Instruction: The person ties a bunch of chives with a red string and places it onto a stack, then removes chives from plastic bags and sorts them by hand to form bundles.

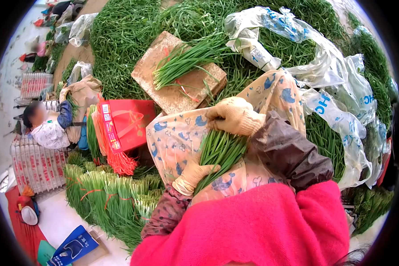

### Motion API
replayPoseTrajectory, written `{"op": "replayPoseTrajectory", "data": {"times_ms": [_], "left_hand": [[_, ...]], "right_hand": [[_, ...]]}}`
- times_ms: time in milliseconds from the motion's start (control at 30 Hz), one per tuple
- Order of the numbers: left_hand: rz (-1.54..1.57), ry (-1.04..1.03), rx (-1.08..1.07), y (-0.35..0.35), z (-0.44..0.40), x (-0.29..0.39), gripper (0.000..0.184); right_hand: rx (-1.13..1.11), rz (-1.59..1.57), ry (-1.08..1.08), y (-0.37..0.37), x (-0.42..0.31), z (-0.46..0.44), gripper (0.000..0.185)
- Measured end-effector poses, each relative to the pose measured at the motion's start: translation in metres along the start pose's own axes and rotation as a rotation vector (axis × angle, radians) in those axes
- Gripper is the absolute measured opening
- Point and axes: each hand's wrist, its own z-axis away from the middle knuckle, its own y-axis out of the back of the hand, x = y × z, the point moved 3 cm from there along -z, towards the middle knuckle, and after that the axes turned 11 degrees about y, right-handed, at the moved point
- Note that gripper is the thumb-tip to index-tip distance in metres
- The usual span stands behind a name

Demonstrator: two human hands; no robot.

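A loose bunch of garlic chives (pixel 223 150) lies across my lap on a whale-print apron (pixel 178 132). My left hand (pixel 194 176), in a pale glove, closes around the lower part of the bunch with the thumb over the stalks. At its upper end is my right hand (pixel 237 116), also gloved, with fingers curled down; the fingertips and what they pinch are partly hidden. Just beyond, another bunch of chives (pixel 186 65) rests on a worn patterned board (pixel 159 95), with a red tie near it.
Large heaps of loose chives (pixel 119 48) spread ahead. Clear plastic sheeting (pixel 328 66) curls at the right. A red bag (pixel 133 122) with red ties (pixel 122 163) stands left, above several upright tied bundles (pixel 106 195). Another person (pixel 51 128) sits at far left.
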Motion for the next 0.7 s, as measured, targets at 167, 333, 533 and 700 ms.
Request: {"op": "replayPoseTrajectory", "data": {"times_ms": [167,333,533,700], "left_hand": [[-0.023,0.035,-0.003,0.001,0.000,-0.003,0.061],[0.018,-0.015,0.006,-0.006,0.007,0.009,0.058],[0.079,-0.042,0.001,-0.007,0.008,0.007,0.061],[0.016,-0.076,0.036,0.012,0.006,-0.012,0.056]], "right_hand": [[-0.032,0.245,-0.053,0.021,0.008,-0.007,0.021],[0.342,-0.189,-0.234,0.068,0.035,-0.002,0.031],[-0.192,0.042,-0.017,0.035,-0.008,0.003,0.033],[-0.134,0.403,0.241,0.018,-0.010,0.004,0.025]]}}
